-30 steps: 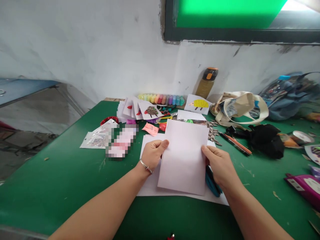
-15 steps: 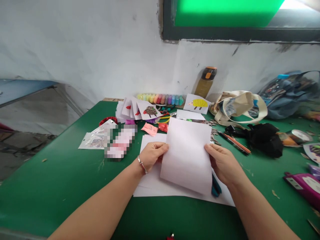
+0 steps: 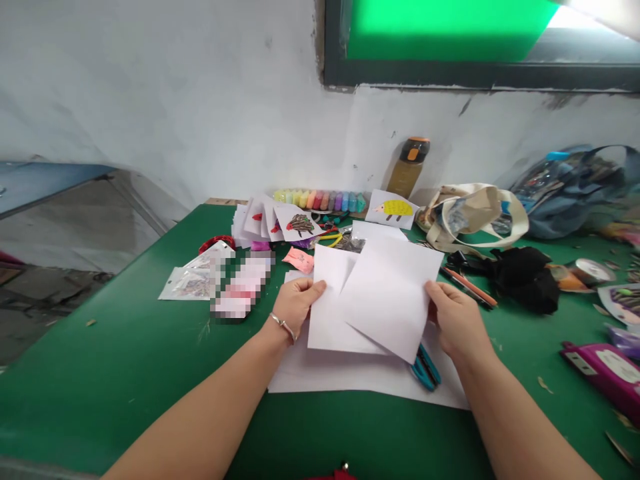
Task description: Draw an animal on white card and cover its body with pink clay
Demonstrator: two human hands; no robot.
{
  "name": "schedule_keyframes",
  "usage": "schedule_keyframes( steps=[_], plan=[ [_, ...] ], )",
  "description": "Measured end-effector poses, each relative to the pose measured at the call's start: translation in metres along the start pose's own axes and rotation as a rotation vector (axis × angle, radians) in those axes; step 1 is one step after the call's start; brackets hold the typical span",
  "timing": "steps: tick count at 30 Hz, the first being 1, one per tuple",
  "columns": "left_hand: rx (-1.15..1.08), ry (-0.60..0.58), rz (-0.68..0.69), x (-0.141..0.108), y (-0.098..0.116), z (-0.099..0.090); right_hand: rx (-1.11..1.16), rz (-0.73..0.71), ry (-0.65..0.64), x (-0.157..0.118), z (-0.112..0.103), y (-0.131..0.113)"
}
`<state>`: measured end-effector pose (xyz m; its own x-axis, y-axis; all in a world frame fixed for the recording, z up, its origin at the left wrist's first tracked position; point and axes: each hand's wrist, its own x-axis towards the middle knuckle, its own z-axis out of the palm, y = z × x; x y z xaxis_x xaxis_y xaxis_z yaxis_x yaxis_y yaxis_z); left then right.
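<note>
My left hand [image 3: 300, 303] pinches the left edge of a white paper sheet [image 3: 327, 327] between thumb and fingers. A second white paper sheet [image 3: 393, 293] overlaps it at an angle, its right edge pinched by my right hand [image 3: 455, 313]. Both sheets are blank on the side I see and are held above larger white paper [image 3: 340, 377] spread on the table. A teal-handled tool [image 3: 427, 370] lies on that paper below my right hand, its upper part hidden by the sheet.
On the green table [image 3: 125, 373], plastic packets [image 3: 193, 283] lie left. Drawn animal cards [image 3: 299, 223], a row of coloured clay tubs [image 3: 320, 200] and a bottle [image 3: 407, 167] stand behind. Pens [image 3: 470, 287], a black cloth item [image 3: 527, 280] and a magenta case [image 3: 605, 377] are right.
What looked like one sheet now shows as two. My right hand has moved right with the front sheet, turning it at an angle, while my left hand keeps the rear one.
</note>
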<state>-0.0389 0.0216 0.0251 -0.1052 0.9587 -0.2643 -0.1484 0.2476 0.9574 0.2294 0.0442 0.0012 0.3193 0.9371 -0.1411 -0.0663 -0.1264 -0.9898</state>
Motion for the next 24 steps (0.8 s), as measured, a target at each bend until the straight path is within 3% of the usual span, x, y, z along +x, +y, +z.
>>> schedule_keyframes(
  steps=[6, 14, 17, 20, 24],
  plan=[
    [0.051, 0.072, -0.012, -0.008, -0.002, -0.004, 0.187, 0.093, 0.014, 0.006, -0.002, -0.006],
    [0.239, 0.062, -0.17, -0.062, -0.003, -0.03, 0.251, 0.089, -0.033, -0.003, -0.001, -0.019],
    [0.037, 0.1, -0.271, -0.088, -0.006, -0.035, 0.277, 0.083, -0.035, -0.004, -0.003, -0.019],
    [-0.181, 0.223, -0.341, -0.11, -0.005, -0.036, 0.3, 0.086, -0.029, -0.002, -0.005, -0.018],
    [-0.357, 0.301, -0.404, -0.122, -0.002, -0.027, 0.317, 0.083, -0.04, -0.001, -0.005, -0.018]
  ],
)
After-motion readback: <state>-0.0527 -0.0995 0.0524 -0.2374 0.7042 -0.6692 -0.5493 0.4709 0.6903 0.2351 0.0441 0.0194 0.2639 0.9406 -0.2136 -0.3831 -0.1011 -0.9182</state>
